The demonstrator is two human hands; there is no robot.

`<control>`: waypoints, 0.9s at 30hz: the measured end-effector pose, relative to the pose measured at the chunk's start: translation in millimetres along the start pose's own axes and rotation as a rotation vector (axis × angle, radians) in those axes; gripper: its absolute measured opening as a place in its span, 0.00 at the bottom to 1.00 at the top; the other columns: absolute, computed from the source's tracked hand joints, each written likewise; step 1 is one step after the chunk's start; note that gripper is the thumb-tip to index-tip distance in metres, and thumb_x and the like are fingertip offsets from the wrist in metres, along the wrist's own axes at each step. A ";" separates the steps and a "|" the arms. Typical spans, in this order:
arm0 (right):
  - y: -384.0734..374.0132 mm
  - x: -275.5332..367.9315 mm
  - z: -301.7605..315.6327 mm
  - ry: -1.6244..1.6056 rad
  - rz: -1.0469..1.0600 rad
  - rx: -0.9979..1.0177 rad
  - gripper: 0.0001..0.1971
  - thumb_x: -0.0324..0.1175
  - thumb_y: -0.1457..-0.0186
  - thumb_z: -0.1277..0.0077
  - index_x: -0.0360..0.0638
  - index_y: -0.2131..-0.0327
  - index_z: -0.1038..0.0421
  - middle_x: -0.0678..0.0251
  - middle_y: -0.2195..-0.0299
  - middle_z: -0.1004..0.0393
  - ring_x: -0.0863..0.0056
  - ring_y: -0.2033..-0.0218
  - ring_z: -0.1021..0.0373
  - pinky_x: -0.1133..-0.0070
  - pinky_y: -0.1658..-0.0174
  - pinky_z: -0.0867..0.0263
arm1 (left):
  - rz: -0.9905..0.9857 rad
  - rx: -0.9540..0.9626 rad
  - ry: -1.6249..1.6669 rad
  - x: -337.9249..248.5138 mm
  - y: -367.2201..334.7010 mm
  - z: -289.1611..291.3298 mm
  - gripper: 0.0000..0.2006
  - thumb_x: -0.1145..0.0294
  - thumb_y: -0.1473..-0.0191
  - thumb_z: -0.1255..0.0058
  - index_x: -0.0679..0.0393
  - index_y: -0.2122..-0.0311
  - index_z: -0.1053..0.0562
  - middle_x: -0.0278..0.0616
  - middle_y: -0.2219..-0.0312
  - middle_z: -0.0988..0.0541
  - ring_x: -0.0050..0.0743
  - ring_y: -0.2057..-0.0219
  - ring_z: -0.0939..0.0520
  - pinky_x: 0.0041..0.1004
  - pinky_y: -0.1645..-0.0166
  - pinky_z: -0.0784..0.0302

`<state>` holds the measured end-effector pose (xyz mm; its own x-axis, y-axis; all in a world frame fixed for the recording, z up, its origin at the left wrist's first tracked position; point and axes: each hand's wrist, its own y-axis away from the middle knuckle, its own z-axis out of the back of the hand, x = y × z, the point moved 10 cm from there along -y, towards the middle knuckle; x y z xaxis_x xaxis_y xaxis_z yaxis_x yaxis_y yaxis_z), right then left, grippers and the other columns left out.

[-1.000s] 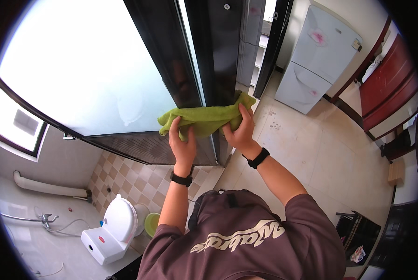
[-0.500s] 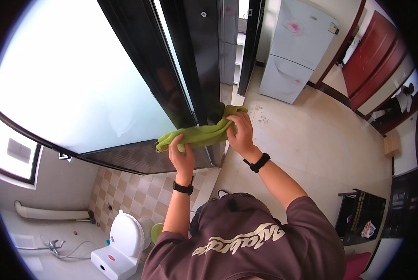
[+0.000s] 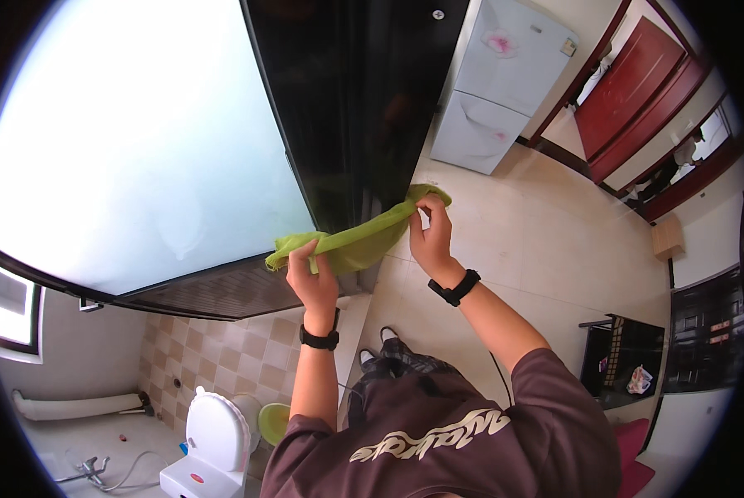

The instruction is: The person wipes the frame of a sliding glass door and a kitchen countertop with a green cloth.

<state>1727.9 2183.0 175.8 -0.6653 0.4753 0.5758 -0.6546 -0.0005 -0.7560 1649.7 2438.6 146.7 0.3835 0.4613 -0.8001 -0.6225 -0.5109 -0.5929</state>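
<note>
The L hand (image 3: pixel 312 282) pinches the left end of a green cloth (image 3: pixel 363 238) b/w thumb and fingers, and the R hand (image 3: pixel 432 239) pinches it near its right end, w/ a short piece extending past the fingers. The cloth is thus held b/w both hands, slightly slanted, its right end higher in view, in front of the lower part of a black door frame (image 3: pixel 347 108); I cannot tell if it touches the frame. Each wrist has a dark band, i.e. a L wristband (image 3: pixel 319 339) and a R wristband (image 3: pixel 455 290). To the left of the frame is a large frosted pane (image 3: pixel 131 149), and below it are beige & brown tiles (image 3: pixel 214 347), a white toilet (image 3: pixel 218 432) and, just beside it, a green basin (image 3: pixel 274 423). On the other side, approx. upper right, stands a pale fridge (image 3: pixel 488 83) w/ pink flower prints; farther right are a red door (image 3: pixel 633 91) and, lower, a black stand (image 3: pixel 594 357).
</note>
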 end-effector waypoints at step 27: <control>-65.9 -55.1 -34.6 -0.403 -0.127 0.280 0.25 0.26 0.42 0.52 0.34 0.44 0.49 0.41 0.34 0.56 0.49 0.34 0.53 0.67 0.36 0.49 | -0.278 0.123 -0.049 -102.6 -4.6 -101.4 0.14 0.88 0.50 0.57 0.65 0.58 0.29 0.53 0.60 0.25 0.51 0.58 0.24 0.35 0.50 0.30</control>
<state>1820.1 2187.3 183.1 -0.6238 0.1099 0.7739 -0.7738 -0.2265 -0.5915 1682.4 2320.1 222.3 0.5197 0.6069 -0.6013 -0.5772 -0.2694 -0.7709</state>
